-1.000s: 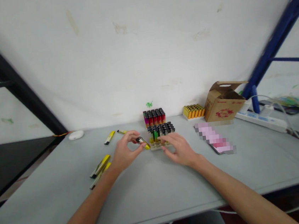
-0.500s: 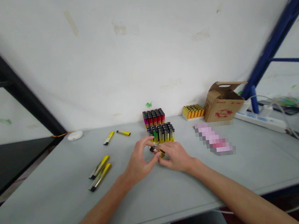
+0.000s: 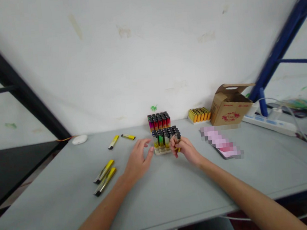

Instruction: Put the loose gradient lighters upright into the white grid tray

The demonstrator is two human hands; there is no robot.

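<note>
Pinched upright in my right hand [image 3: 186,149] is a lighter [image 3: 177,136] with a black top and some yellow near its lower end. It is at the front right of a pale tray [image 3: 162,152], partly covered by my fingers. In that tray stand several black-topped lighters [image 3: 166,137], mostly clear and yellow, one of them green. My left hand [image 3: 139,158] is open and holds nothing, its thumb and fingers apart just left of the tray. Two yellow lighters [image 3: 105,181] lie side by side on the table to the left. Farther back lie two more yellow lighters [image 3: 114,142].
Behind the tray is a block of red and purple lighters [image 3: 159,121]. Toward the right are a pack of orange cylinders [image 3: 199,115], an opened cardboard box [image 3: 231,108], a blurred pink item [image 3: 220,142] and a power strip [image 3: 271,124]. A white case [image 3: 79,139] sits at back left.
My hands have come apart. The right one has carried the lighter to the right and turned it upright by the tray; the left has let go and moved slightly left.
</note>
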